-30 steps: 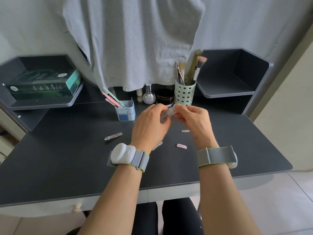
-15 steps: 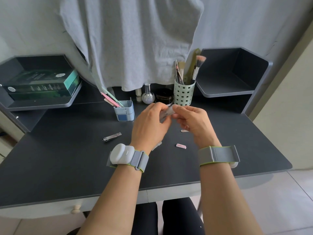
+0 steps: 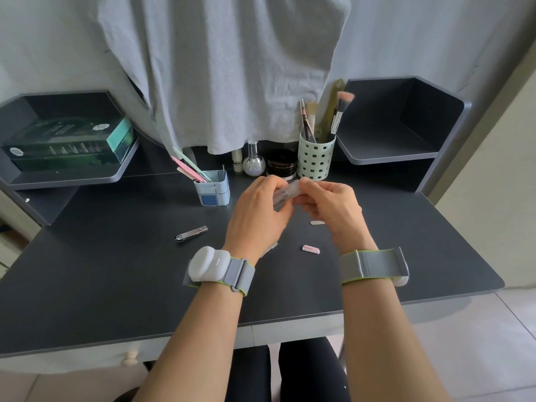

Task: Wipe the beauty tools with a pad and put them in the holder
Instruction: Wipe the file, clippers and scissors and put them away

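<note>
Both hands meet above the middle of the dark desk [image 3: 116,285]. My left hand [image 3: 256,211] and my right hand [image 3: 330,206] pinch a small whitish, half-clear item [image 3: 287,192] between their fingertips; whether it is a pad or a packet I cannot tell. A metal nail clipper [image 3: 191,234] lies on the desk left of my left hand. Two small pink pieces lie near my right wrist, one [image 3: 311,249] in front and one [image 3: 317,222] farther back. The small blue holder [image 3: 213,188] with pink and green nail files stands behind and to the left of my hands.
A pale green perforated cup [image 3: 316,158] holds makeup brushes at the back. Beside it stand a black jar [image 3: 281,165] and a round glass bottle [image 3: 253,161]. A green box [image 3: 66,146] fills the left shelf. A grey cloth [image 3: 220,68] hangs over the back.
The hands stay together over the same spot; the fingers have shifted slightly on the whitish item. Nothing on the desk has moved.
</note>
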`<action>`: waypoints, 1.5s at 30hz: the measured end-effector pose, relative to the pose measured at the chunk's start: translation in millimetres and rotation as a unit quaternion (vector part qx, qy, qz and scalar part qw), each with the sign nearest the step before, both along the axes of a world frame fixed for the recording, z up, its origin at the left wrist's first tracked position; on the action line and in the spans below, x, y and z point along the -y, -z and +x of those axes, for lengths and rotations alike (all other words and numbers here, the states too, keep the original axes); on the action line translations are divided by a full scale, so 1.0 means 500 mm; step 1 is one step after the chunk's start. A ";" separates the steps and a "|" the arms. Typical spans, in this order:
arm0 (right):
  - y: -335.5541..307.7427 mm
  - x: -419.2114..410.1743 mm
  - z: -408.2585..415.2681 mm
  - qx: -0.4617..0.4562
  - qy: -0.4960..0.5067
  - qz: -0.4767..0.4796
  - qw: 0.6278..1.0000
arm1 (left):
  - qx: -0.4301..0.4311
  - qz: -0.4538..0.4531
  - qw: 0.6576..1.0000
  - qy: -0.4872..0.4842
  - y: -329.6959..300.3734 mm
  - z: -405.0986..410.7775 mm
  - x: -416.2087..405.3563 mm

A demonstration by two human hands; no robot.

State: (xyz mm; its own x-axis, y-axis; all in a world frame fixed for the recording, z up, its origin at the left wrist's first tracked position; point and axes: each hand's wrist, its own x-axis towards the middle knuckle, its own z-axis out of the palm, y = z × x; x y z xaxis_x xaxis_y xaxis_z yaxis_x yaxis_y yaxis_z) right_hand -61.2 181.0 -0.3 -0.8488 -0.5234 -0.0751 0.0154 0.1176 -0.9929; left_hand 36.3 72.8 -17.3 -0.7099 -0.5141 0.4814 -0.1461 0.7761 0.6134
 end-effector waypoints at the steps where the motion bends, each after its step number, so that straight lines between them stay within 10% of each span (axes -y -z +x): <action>1: 0.001 0.000 0.000 -0.010 0.002 0.002 1.000 | -0.002 0.003 1.000 0.001 0.001 0.000 0.000; 45: 0.011 -0.008 -0.013 -0.004 -0.023 -0.014 1.000 | -0.009 -0.002 1.000 0.020 0.001 0.001 -0.009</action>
